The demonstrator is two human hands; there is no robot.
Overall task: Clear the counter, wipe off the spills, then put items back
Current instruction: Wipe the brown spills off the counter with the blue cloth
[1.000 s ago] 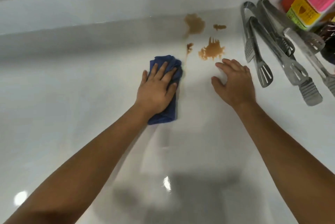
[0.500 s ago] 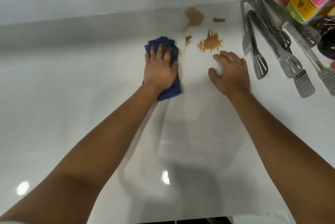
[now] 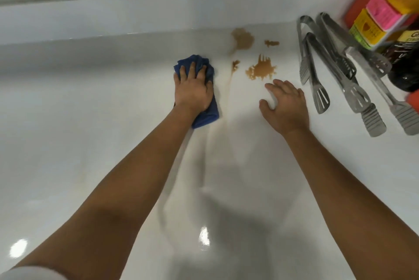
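The glossy white counter [image 3: 90,143] shows a faint wet streak below the small brown drip, so wiping is underway. The left hand [image 3: 192,91], fingers spread flat, presses the folded blue cloth [image 3: 205,116]; since 1.0 s ago it has pushed the cloth up towards the back wall, and it now sits just left of the brown spills [image 3: 260,70]. The right hand [image 3: 285,107] stays braced on the counter, fingers loosely spread, holding nothing, just below the largest splash. 4 brown patches remain untouched, so the next stroke likely sweeps right. 3 pairs of steel tongs [image 3: 340,80] lie aside at right.
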